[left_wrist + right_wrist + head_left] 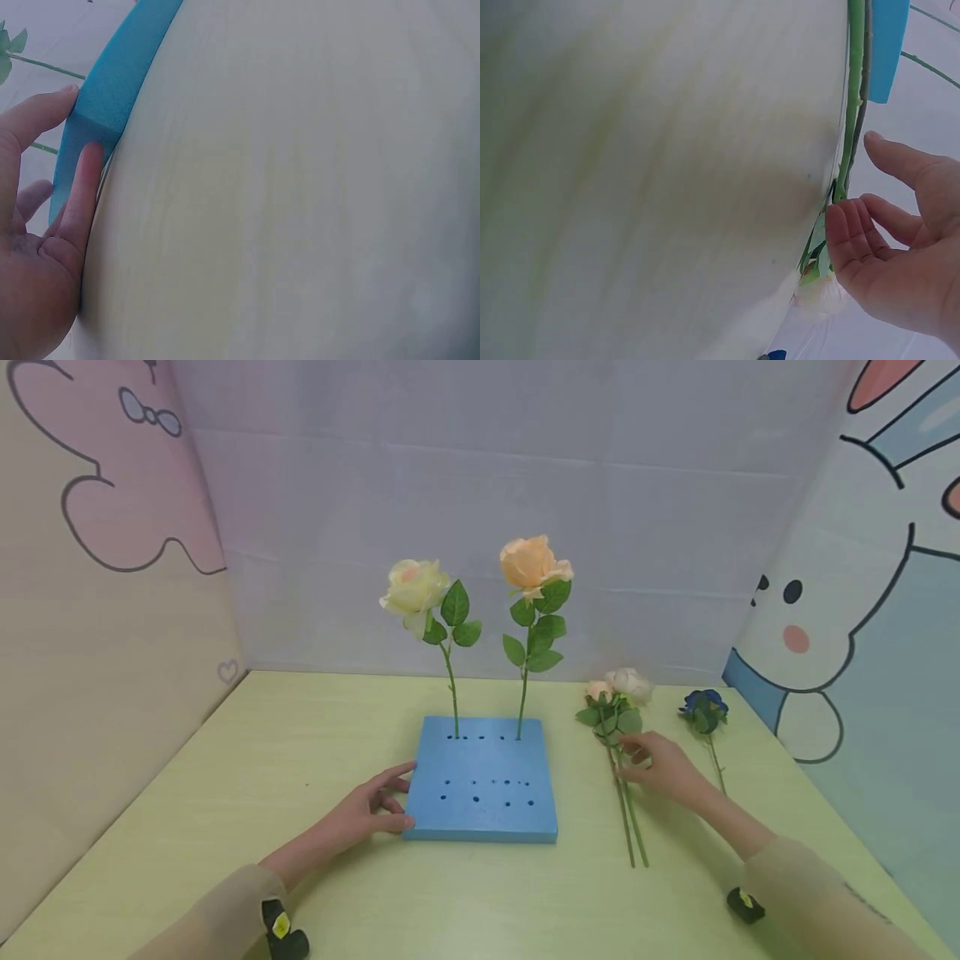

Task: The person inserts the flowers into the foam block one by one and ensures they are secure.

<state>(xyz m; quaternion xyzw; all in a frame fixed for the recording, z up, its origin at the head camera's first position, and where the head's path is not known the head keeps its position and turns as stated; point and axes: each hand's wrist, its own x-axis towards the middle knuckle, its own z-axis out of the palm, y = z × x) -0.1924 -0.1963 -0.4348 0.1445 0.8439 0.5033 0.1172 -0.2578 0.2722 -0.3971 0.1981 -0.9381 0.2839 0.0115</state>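
Note:
A blue block with several holes (487,764) lies flat on the table. In it stand a pale yellow rose (412,592) at the back left and a peach rose (532,564) at the back right. My left hand (363,814) rests against the block's left side, its fingers and thumb along the edge. To the right lie a white rose (632,683) and a smaller peach rose (598,690), stems together. My right hand (667,768) is at their green stems (853,97), just below the leaves. In the right wrist view its thumb stands apart from the loosely bent fingers.
A dark blue rose (703,703) lies at the far right of the pale yellow table (300,735), its stem running behind my right forearm. Fabric walls (480,485) enclose the back and both sides, with cartoon figures on the sides.

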